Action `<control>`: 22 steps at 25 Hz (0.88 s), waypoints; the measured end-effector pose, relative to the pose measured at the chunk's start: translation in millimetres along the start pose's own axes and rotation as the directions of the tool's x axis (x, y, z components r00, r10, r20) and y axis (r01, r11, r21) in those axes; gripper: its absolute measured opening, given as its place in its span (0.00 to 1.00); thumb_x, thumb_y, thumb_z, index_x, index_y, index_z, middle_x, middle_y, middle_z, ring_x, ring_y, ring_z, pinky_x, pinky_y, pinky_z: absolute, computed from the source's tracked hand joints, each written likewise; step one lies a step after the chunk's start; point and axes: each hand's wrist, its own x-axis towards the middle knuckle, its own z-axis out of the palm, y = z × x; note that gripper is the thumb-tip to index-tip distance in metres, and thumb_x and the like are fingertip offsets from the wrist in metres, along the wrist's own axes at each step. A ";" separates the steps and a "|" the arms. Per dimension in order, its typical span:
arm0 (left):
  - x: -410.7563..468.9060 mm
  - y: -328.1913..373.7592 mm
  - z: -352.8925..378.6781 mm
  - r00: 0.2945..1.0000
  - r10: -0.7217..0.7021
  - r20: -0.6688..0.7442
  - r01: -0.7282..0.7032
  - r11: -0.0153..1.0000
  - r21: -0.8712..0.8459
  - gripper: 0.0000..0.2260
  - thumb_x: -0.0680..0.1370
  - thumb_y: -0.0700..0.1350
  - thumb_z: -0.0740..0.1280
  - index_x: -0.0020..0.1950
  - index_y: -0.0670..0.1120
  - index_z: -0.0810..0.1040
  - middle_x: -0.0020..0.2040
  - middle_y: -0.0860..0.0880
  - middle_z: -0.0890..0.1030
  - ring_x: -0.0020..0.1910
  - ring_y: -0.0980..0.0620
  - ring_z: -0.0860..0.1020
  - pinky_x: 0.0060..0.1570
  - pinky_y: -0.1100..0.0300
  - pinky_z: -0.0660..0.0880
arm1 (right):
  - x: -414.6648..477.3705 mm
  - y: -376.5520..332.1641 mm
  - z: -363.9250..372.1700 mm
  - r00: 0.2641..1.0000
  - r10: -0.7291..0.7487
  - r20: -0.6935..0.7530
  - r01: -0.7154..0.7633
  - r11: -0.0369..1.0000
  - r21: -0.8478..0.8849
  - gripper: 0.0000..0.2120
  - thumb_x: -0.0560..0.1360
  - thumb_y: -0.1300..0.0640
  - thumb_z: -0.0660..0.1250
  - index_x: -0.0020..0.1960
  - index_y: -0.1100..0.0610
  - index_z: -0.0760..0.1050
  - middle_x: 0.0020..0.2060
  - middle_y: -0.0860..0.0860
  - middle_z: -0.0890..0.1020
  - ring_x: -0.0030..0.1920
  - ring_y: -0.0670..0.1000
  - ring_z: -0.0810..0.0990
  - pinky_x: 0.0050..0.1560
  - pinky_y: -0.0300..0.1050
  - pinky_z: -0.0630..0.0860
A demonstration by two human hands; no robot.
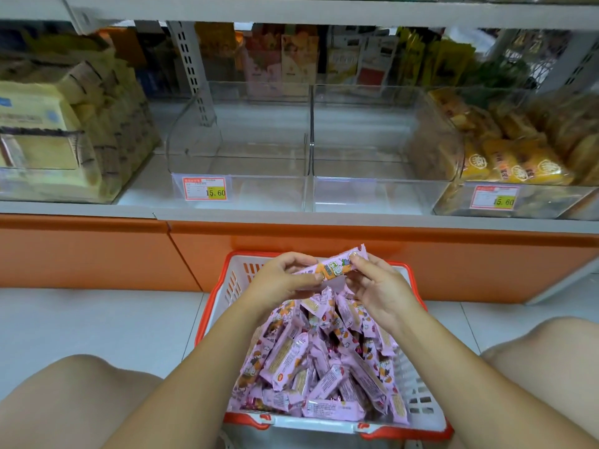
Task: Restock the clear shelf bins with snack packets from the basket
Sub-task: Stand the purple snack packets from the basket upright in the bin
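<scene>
A grey shelf (291, 218) runs across the view above an orange base panel (81, 254), and pale floor tiles (97, 322) lie below. Four clear bins stand side by side on the shelf. The left outer bin (107, 176) is full of pale yellow packs and the right outer bin (460, 202) is full of orange-yellow ones. The two middle bins, the left (240, 147) and the right (372, 150), hold nothing.

On the floor against the base panel, between the person's bare knees, sits a white basket (418, 393) with an orange rim. It is heaped with pink snack packets (317, 361) lying at all angles.

Both hands are raised over the far end of the basket and hold one pink-and-orange packet (330, 268) just above the heap. Its long axis lies nearly level, tilted from lower left to upper right, and its right end points up toward the base panel. The left hand (278, 280) pinches its left end between thumb and curled fingers. The right hand (382, 293) pinches it near the right end with thumb and forefinger, the other fingers loosely bent.

A red-and-yellow price tag (205, 188) is fixed to the front of the left middle bin, and another tag (496, 197) to the right outer bin.
</scene>
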 end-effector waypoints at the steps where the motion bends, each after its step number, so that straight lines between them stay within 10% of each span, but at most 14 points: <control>1: -1.5 1.0 2.3 1.000 0.001 0.003 -0.001 1.000 0.003 0.14 0.72 0.35 0.73 0.55 0.41 0.78 0.49 0.45 0.84 0.44 0.48 0.84 0.47 0.53 0.82 | 1.4 -1.7 1.0 1.000 -0.015 -0.002 0.015 1.000 0.026 0.05 0.75 0.63 0.68 0.51 0.60 0.76 0.35 0.52 0.82 0.37 0.49 0.78 0.41 0.41 0.75; 13: 19.3 96.3 14.7 0.940 0.340 -0.011 -0.335 0.931 0.145 0.10 0.72 0.38 0.73 0.52 0.39 0.77 0.45 0.47 0.84 0.39 0.53 0.82 0.41 0.62 0.77 | 15.1 -94.2 50.5 0.914 -0.385 0.129 0.402 0.902 -0.157 0.24 0.74 0.69 0.67 0.67 0.56 0.69 0.39 0.53 0.82 0.41 0.53 0.83 0.47 0.48 0.82; 17: 54.9 138.2 -15.8 0.709 0.703 -0.060 -0.441 0.507 0.740 0.16 0.72 0.49 0.74 0.59 0.53 0.78 0.56 0.57 0.80 0.55 0.59 0.77 0.55 0.61 0.75 | 58.1 -171.4 82.8 0.858 -0.477 0.188 0.512 0.777 -0.367 0.22 0.75 0.65 0.69 0.66 0.59 0.69 0.46 0.56 0.82 0.44 0.54 0.83 0.51 0.50 0.81; 22: 89.9 138.2 -28.2 0.803 0.579 0.142 -0.315 0.210 0.926 0.37 0.75 0.58 0.68 0.78 0.55 0.53 0.78 0.55 0.56 0.75 0.54 0.58 0.73 0.57 0.59 | 132.1 -176.0 104.5 0.974 -0.178 0.140 0.218 0.570 -0.792 0.05 0.75 0.62 0.70 0.50 0.59 0.77 0.39 0.56 0.82 0.35 0.51 0.80 0.38 0.42 0.78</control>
